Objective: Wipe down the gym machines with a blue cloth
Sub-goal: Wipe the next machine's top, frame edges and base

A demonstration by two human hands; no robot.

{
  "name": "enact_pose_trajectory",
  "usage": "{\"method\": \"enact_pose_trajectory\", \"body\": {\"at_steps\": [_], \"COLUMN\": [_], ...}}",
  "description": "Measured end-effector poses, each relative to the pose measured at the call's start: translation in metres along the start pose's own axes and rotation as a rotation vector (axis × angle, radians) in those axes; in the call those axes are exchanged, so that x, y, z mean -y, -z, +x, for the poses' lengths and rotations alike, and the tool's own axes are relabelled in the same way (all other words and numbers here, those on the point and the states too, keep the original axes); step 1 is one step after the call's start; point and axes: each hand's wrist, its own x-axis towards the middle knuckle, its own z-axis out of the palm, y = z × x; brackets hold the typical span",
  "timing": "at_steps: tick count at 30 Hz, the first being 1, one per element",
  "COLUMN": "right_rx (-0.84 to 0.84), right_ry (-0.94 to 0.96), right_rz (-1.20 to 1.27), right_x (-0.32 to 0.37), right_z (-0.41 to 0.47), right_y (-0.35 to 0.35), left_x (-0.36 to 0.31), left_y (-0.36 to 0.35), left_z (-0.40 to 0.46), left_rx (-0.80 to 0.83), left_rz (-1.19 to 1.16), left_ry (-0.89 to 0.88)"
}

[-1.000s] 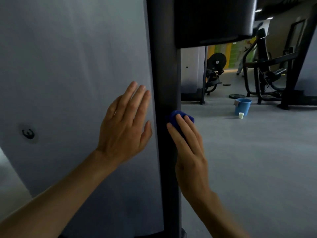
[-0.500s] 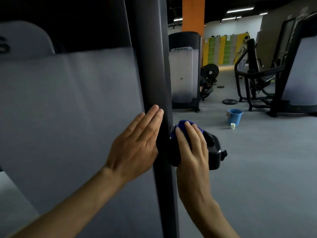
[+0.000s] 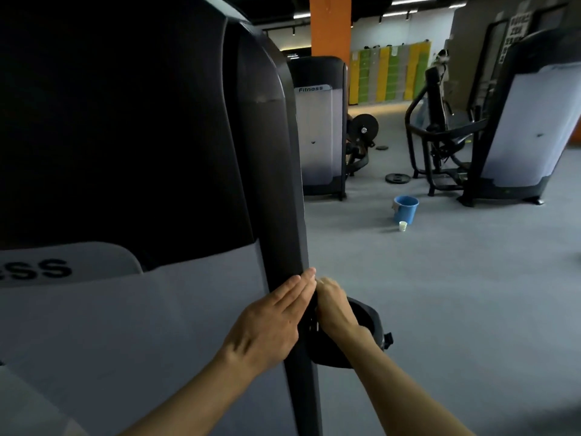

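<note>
Grey machine panel (image 3: pixel 132 325), nine o'clock. Left hand (image 3: pixel 270 325), six o'clock: fingers straight, together, flat on dark post (image 3: pixel 276 190). Right hand (image 3: pixel 333 306): fingers curled behind post edge, above cup holder (image 3: pixel 371 325); blue cloth hidden. Blue bucket (image 3: pixel 405 209), two o'clock.

Grey floor (image 3: pixel 456 294) carries a blue bucket (image 3: pixel 405 209) (white cup (image 3: pixel 402 226) just beside) and a weight plate (image 3: pixel 397 178).

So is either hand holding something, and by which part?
Left hand holds nothing, lying flat on the post. Right hand is curled at the post's edge; no cloth shows, so I cannot tell.
</note>
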Motion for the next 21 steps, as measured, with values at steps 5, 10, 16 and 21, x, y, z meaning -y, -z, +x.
{"method": "enact_pose_trajectory", "body": {"at_steps": [5, 10, 16, 21], "right_rx": [-0.026, -0.062, -0.060, -0.056], "right_ry": [-0.107, -0.077, -0.134, -0.125], "right_rz": [0.067, 0.100, 0.089, 0.099], "right_x": [0.019, 0.017, 0.024, 0.019], "right_z": [-0.037, -0.080, -0.024, -0.044], "right_y": [0.007, -0.006, 0.013, 0.004], "left_x": [0.003, 0.002, 0.001, 0.004], "left_y": [-0.005, -0.012, -0.011, -0.010], "left_z": [0.004, 0.001, 0.004, 0.005], "left_rx": [0.021, 0.021, 0.004, 0.057], "left_rz": [0.105, 0.161, 0.134, 0.093], "left_ry": [-0.018, -0.070, -0.060, -0.061]}}
